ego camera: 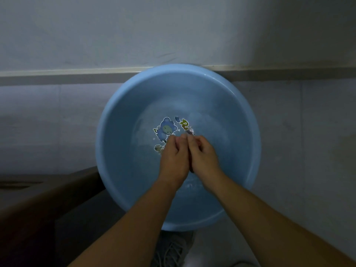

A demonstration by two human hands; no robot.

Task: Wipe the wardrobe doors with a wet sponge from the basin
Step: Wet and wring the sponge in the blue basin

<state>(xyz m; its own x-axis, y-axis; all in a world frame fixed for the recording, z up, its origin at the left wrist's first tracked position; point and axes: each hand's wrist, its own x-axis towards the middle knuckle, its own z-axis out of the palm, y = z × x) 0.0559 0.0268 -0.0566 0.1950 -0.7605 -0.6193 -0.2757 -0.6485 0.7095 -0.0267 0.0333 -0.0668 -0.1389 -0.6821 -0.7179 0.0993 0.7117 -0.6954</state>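
left hand [174,158] and right hand [204,155] meet over the blue basin [119,132]. their fingers [173,140] grip a mostly hidden sponge [191,168].

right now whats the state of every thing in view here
basin: upright, rim against the wall, shallow water in it
left hand: over the basin, fingers curled, pressed to the other hand
right hand: fingers curled, pressed to the left hand
sponge: squeezed between both hands, only a dark sliver shows
cartoon print: on the basin floor, partly hidden by the hands
shoe: laced, below the basin's near rim
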